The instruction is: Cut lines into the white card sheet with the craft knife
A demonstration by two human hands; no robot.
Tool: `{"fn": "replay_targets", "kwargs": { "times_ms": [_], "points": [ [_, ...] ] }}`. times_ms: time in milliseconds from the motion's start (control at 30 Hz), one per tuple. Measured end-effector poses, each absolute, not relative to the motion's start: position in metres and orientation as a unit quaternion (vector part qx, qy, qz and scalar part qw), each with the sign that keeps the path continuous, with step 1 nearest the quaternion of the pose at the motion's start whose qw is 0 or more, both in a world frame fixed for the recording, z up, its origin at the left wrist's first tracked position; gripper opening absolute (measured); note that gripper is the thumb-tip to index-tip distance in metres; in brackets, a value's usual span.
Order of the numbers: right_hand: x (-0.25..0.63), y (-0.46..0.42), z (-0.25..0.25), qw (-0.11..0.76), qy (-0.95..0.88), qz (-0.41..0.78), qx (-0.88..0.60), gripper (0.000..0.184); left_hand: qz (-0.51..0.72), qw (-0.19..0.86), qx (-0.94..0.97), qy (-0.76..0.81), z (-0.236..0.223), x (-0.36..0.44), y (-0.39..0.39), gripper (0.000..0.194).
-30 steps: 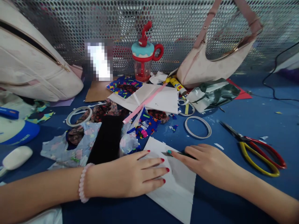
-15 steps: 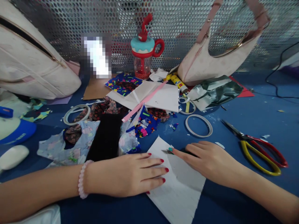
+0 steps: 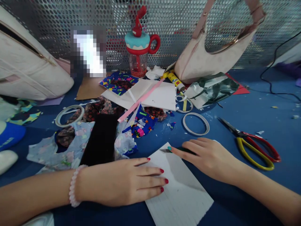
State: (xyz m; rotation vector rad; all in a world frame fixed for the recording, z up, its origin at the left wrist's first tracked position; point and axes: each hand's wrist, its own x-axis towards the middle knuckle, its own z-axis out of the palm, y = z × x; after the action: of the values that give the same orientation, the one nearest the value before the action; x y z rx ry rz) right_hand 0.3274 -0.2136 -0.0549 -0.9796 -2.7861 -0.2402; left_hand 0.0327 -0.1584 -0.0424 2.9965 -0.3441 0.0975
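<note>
We see a white sheet [image 3: 188, 191] lying askew at the near side of the blue counter [image 3: 246, 106], its long axis running from the far left toward the near right. A dark blade [image 3: 165, 150] lies across its far corner, tip toward the left, so blade and long edge cross rather than run side by side.

Our right hand [image 3: 209, 160] is the nearer one to that corner: its fingers are closed around the blade's partly hidden handle, index finger stretched along the top, while the palm sits outside the sheet's long right edge. Our left hand [image 3: 117, 182] lies flat, fingers a little spread and pointing right, over the sheet's left side. The two hands are apart, with bare sheet between them.

Farther out, a tape ring [image 3: 208, 127] lies just beyond our right hand, scissors [image 3: 240, 134] toward the counter's right edge, and a black phone [image 3: 101, 138] beyond our left wrist. A lidded cup [image 3: 138, 47] stands by the far edge, against the perforated panel [image 3: 171, 25].
</note>
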Motion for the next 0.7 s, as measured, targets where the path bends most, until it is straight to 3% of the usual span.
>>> {"fn": "replay_targets", "kwargs": {
  "times_ms": [200, 467, 700],
  "points": [
    [0.334, -0.209, -0.055, 0.105, -0.924, -0.101, -0.355, 0.040, 0.048, 0.055, 0.990, -0.117, -0.044, 0.032, -0.156, 0.038],
    [0.339, -0.205, -0.051, 0.116, -0.896, 0.056, -0.425, 0.027, 0.067, 0.045, 0.990, -0.119, -0.042, 0.034, -0.157, 0.039],
    [0.346, -0.203, -0.055, 0.068, -0.878, 0.072, -0.467, 0.021, 0.063, 0.043, 0.989, -0.123, -0.043, 0.032, -0.157, 0.031]
  ]
}}
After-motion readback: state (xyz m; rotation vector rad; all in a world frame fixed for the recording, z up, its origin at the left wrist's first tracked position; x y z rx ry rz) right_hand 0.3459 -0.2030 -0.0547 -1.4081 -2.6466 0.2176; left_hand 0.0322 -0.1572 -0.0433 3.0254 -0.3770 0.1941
